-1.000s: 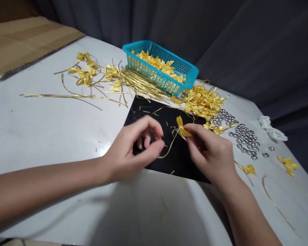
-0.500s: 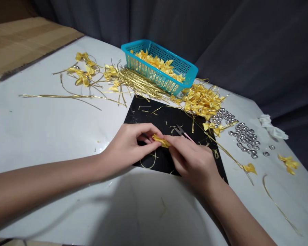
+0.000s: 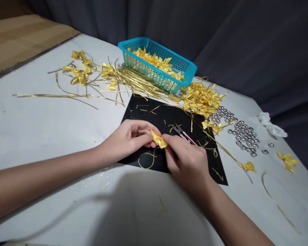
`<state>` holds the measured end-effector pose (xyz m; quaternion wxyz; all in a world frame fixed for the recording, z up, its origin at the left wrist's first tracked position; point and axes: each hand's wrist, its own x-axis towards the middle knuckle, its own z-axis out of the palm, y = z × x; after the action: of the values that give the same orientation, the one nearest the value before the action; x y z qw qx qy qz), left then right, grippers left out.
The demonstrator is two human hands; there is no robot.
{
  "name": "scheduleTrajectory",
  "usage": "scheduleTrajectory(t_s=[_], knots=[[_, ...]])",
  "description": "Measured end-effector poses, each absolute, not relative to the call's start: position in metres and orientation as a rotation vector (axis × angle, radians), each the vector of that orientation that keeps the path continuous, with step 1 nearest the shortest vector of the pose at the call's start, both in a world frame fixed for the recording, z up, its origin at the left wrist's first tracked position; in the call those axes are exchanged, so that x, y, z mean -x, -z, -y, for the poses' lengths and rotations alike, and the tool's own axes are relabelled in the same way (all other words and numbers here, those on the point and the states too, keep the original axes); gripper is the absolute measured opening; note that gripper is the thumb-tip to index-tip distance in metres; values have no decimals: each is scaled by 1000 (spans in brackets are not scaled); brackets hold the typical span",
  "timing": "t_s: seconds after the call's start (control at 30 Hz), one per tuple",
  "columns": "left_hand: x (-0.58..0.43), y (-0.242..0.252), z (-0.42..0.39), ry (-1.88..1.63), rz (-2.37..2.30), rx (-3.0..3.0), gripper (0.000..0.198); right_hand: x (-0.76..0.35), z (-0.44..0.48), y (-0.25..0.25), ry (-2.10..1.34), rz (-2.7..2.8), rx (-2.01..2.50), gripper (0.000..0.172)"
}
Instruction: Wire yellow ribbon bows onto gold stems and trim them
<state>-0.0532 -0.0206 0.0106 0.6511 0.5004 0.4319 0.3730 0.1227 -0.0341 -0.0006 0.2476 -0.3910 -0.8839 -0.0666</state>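
Yellow satin bow (image 3: pixel 158 139) is sitting pinched between your two hands, left hand (image 3: pixel 129 138) and right hand (image 3: pixel 186 160) both closing fingertips on it above the black mat (image 3: pixel 169 118), a gold wire tail (image 3: pixel 146 160) looping just below them. You are doing best by keeping the grip at the bow's centre knot, loops uncrushed. Its long axis is running from upper left down to lower right, between your thumbs; snips (image 3: pixel 182 133) are lying just beyond your right hand.

yellow bow (image 3: pixel 159 139), teal basket (image 3: pixel 187 73), blk mat (image 3: pixel 143 109)
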Motion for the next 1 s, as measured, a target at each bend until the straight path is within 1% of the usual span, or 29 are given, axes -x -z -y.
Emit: scheduleTrajectory(t_s=[0.13,0.43,0.57,0.8,1.0], knots=[[53,-7,20,-832,-981,-1216,3,-125,32,3,155,2414,1045,24],[55,-5,19,-855,-979,-1247,6,-120,35,5,89,2311,1147,21],[54,-5,19,-829,-1007,-1269,6,-122,34,9,-3,2282,1168,20],[53,0,23,-773,-1070,-1346,13,-128,30,10,-236,2271,1035,19],[55,-4,23,-724,-1016,-1317,15,-125,29,7,-312,2249,1063,21]])
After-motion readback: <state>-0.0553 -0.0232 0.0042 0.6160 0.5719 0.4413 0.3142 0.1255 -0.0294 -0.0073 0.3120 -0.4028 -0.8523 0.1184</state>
